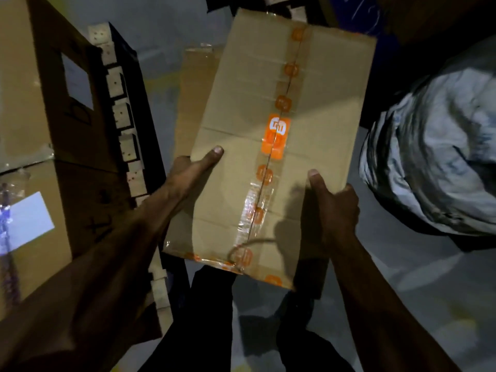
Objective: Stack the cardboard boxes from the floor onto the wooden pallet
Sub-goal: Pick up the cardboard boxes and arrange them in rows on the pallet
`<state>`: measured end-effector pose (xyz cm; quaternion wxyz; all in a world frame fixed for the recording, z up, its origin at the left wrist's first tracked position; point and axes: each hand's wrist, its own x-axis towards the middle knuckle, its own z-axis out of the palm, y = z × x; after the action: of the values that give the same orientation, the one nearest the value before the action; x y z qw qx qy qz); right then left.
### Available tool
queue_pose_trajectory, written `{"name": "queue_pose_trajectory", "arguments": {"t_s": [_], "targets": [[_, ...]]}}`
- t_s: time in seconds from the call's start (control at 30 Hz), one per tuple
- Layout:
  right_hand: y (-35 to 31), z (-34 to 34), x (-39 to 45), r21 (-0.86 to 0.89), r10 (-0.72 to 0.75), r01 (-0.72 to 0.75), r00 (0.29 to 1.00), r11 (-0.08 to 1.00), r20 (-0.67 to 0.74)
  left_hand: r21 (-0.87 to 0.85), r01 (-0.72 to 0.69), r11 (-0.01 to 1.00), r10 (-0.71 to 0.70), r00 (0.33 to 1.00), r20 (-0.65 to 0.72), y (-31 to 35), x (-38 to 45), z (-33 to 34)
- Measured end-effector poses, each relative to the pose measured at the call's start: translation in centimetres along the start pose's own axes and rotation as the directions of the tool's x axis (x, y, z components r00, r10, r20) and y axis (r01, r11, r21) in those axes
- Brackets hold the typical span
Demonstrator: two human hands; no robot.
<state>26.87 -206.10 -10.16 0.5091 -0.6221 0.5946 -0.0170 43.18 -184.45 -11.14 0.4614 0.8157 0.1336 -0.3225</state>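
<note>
A: Box (pixel 268 157) held off the floor (pixel 402 304) between both hands, over the legs; taped seam up, orange label mid-seam. Long axis running away from the body, tilted a little to the right at the far end.

B: Grip?

A: Left hand (pixel 185 175) on the left long edge, thumb laid flat on the top face, fingers hidden under the side, presumably curled beneath. Right hand (pixel 332 208) on the right long edge, thumb pressed on top, fingers wrapped over the edge and down the side. Both clamped on the box, nearer its close end than its middle.

B: Destination?

A: Stacked boxes (pixel 40 116) to the left, tops close to the carried box's level; pallet itself not clearly seen. Wrapped bundle (pixel 434 157) on the right, well apart from the stack.

B: Deciding relation?

A: Stack lying left of the left hand, so likely a leftward swing, left long edge leading. Far end unsupported and free to dip.
</note>
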Motion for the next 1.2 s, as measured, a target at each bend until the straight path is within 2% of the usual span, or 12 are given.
{"name": "queue_pose_trajectory", "arguments": {"t_s": [0.1, 0.4, 0.53, 0.73, 0.87, 0.97, 1.07, 1.2], "targets": [[2.3, -4.8, 0.0, -0.012, 0.022, -0.022, 1.000, 1.000, -0.016, 0.023, 0.014, 1.000, -0.014, 1.000, 0.009, -1.1, -3.5, 3.9], [9.1, -15.3, 0.8, -0.072, 0.022, -0.024, 1.000, 0.997, -0.019, -0.061, 0.021, 0.998, -0.017, 0.998, 0.061, -4.1, -12.0, 13.3], [11.9, -17.2, 1.8, -0.065, 0.039, -0.038, 0.999, 0.997, 0.010, -0.061, 0.117, 0.991, -0.110, 0.989, 0.098, -6.3, -13.3, 16.1], [16.3, -15.5, 4.9, -0.101, 0.058, -0.065, 0.995, 0.993, -0.077, -0.028, 0.181, 0.983, -0.177, 0.979, 0.100, -11.1, -10.7, 19.8], [18.4, -12.9, 7.6, -0.118, 0.049, -0.056, 0.997, 0.991, -0.064, -0.024, 0.200, 0.980, -0.197, 0.977, 0.083, -13.4, -8.0, 21.0], [19.6, -10.5, 9.6, -0.096, 0.050, -0.061, 0.992, 0.994, -0.112, -0.007, 0.212, 0.977, -0.211, 0.976, 0.053, -14.2, -5.9, 21.3], [20.6, -8.9, 11.9, -0.077, 0.041, -0.045, 0.998, 0.996, -0.050, -0.010, 0.235, 0.972, -0.235, 0.972, 0.016, -16.5, -2.6, 21.7], [22.2, -6.7, 15.1, -0.140, 0.029, -0.025, 0.999, 0.990, 0.030, -0.016, 0.263, 0.965, -0.262, 0.963, 0.064, -17.4, -0.6, 22.3]]}}
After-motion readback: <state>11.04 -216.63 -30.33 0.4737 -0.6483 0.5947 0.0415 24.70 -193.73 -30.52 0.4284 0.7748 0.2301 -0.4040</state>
